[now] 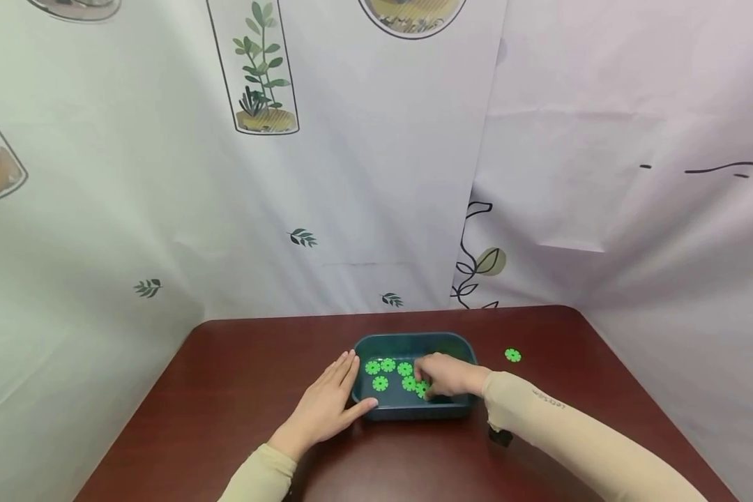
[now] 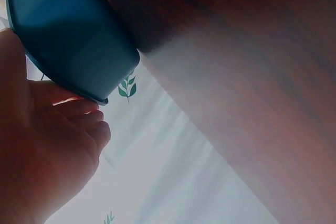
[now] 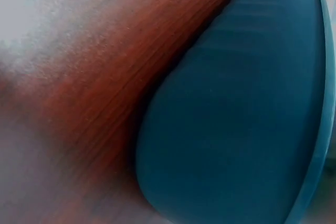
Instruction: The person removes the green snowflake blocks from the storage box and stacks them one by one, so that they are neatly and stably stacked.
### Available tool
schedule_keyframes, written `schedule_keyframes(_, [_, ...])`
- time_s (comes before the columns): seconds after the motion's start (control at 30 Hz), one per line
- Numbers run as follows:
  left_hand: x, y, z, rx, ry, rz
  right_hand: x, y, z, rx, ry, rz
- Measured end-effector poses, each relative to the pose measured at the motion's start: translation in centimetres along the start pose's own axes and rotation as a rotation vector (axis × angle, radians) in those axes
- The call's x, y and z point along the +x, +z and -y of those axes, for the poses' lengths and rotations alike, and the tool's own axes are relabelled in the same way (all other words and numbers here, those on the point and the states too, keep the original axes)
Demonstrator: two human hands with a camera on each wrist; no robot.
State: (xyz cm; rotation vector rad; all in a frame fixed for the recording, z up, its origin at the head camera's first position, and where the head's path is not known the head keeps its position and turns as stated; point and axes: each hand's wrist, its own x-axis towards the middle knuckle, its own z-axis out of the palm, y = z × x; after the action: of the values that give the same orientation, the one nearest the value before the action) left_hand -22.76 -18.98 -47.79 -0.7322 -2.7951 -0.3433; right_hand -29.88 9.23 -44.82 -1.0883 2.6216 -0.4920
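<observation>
Over on the left, the left hand (image 1: 325,408) lay flat with fingers straight, pressed against the outer left wall of the dark teal rectangular plastic tub (image 1: 414,341), holding nothing. The left wrist view caught the same contact, palm (image 2: 42,150) against the tub's wall (image 2: 68,35).

The tub sat on the dark reddish-brown wooden table (image 1: 238,390), near its middle. Inside lay several flat bright green flower-shaped plastic discs (image 1: 380,383), spread over the floor of the tub.

Moving right, the right hand (image 1: 448,376) was down inside the tub, fingers curled over a disc at the near right; whether it actually pinched that disc, I could not tell. The right wrist view showed only the tub's outer wall (image 3: 236,129) and the table.

Further right, one lone green disc (image 1: 512,355) lay on the table, apart from the tub.
</observation>
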Motion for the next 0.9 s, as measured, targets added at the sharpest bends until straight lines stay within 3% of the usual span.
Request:
schedule_keyframes(0.37, [0.13, -0.29, -0.11, -0.022, -0.008, 0.014, -0.41, 0.38, 0.19, -0.029, -0.046, -0.054])
schedule_keyframes(0.73, [0.21, -0.06, -0.11, -0.022, -0.013, 0.002, -0.62, 0.59, 0.24, 0.024, -0.149, -0.062])
schedule_keyframes(0.9, [0.19, 0.00, -0.18, -0.027, -0.014, 0.003, -0.69, 0.65, -0.08, 0.072, -0.150, -0.057])
